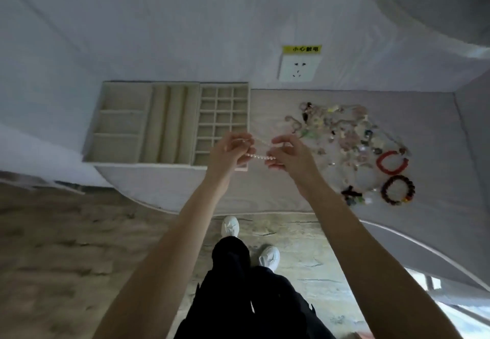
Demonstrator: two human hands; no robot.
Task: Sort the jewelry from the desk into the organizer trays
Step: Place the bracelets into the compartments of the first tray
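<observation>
Beige velvet lines two organizer trays (116, 123) at left, near which the left hand (229, 153) and right hand (287, 153) each pinch one white pearl strand (258, 156), jewelry heap (344, 137) right.

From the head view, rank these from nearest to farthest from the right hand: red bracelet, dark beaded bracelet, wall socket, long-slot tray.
1. Red bracelet, right of the right hand.
2. Dark beaded bracelet, right and nearer the desk edge.
3. Wall socket, above on the wall.
4. Long-slot tray, far left.
Bracelet and socket ranks are close.
</observation>
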